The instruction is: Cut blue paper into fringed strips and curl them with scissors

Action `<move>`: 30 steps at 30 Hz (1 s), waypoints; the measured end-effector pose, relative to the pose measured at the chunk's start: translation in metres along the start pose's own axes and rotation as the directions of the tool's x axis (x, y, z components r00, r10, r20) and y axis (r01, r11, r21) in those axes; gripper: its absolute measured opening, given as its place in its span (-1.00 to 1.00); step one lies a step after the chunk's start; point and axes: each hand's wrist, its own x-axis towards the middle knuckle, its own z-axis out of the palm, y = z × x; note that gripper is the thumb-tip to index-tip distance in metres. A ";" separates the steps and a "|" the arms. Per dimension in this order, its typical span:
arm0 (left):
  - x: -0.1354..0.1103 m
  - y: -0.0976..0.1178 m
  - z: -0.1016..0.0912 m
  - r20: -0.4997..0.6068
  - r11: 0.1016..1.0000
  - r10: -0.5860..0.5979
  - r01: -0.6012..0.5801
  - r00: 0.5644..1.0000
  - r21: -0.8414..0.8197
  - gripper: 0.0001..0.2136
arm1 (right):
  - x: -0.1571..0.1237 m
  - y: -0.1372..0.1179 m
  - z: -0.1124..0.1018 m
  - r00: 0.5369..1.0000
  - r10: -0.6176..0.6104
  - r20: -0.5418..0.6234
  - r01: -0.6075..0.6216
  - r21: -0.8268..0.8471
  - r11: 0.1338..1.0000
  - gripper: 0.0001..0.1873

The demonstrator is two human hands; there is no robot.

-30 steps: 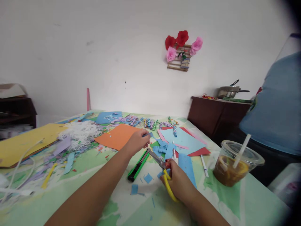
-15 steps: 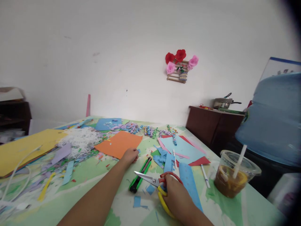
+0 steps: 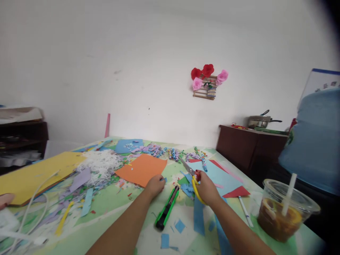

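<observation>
My right hand [image 3: 206,190] is closed round the yellow and red handles of a pair of scissors [image 3: 191,172], blades pointing up and away over the blue paper sheet [image 3: 212,173]. My left hand [image 3: 155,185] rests fingers curled on the table beside the orange sheet [image 3: 142,169], pinching a small blue paper scrap [image 3: 164,179]. A green and black utility knife [image 3: 167,207] lies between my two hands. Cut blue strips [image 3: 198,216] lie under my right forearm.
A plastic cup of brown drink with a straw [image 3: 284,212] stands at the right. A white marker [image 3: 244,210] lies near it. A yellow sheet [image 3: 32,173], white shredded paper [image 3: 99,161] and curled paper bits [image 3: 170,153] cover the far table. A person in blue [image 3: 316,141] is at the right.
My right hand has lifted the scissors forward and up, from low by the knife to over the blue sheet. My left hand came down from mid-air to the table near the orange sheet.
</observation>
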 end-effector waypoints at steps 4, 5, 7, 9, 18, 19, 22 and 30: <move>-0.009 0.017 0.000 0.017 0.996 0.032 -0.031 0.999 -0.082 -0.73 | 0.019 0.012 0.004 0.996 0.072 0.058 -0.074 0.026 0.997 -0.74; -0.012 0.023 0.000 0.021 0.993 0.044 -0.042 0.999 -0.111 -0.73 | 0.019 0.015 0.003 0.993 0.080 0.082 -0.083 0.035 0.996 -0.75; -0.017 0.035 0.000 0.019 0.982 0.076 -0.072 0.997 -0.176 -0.73 | 0.015 0.020 -0.002 0.988 0.090 0.123 -0.098 0.061 0.993 -0.76; -0.024 0.049 0.000 0.018 0.965 0.110 -0.102 0.994 -0.241 -0.73 | 0.011 0.021 -0.012 0.986 0.092 0.140 -0.107 0.100 0.989 -0.77; -0.083 0.111 -0.018 -0.022 0.788 0.478 -0.440 0.878 -0.430 -0.90 | -0.029 -0.010 -0.085 0.975 -0.220 0.026 0.211 0.186 0.959 -0.71; -0.092 0.116 -0.021 -0.039 0.759 0.518 -0.480 0.855 -0.439 -0.87 | -0.033 -0.014 -0.090 0.969 -0.247 0.019 0.240 0.179 0.954 -0.65; -0.119 0.126 -0.027 -0.095 0.701 0.584 -0.560 0.806 -0.441 -0.86 | -0.039 -0.027 -0.097 0.955 -0.297 -0.004 0.295 0.129 0.947 -0.55; -0.171 0.141 -0.026 -0.294 0.710 0.598 -0.663 0.745 -0.236 -0.86 | -0.043 -0.057 -0.107 0.932 -0.362 0.033 0.363 -0.136 0.922 -0.14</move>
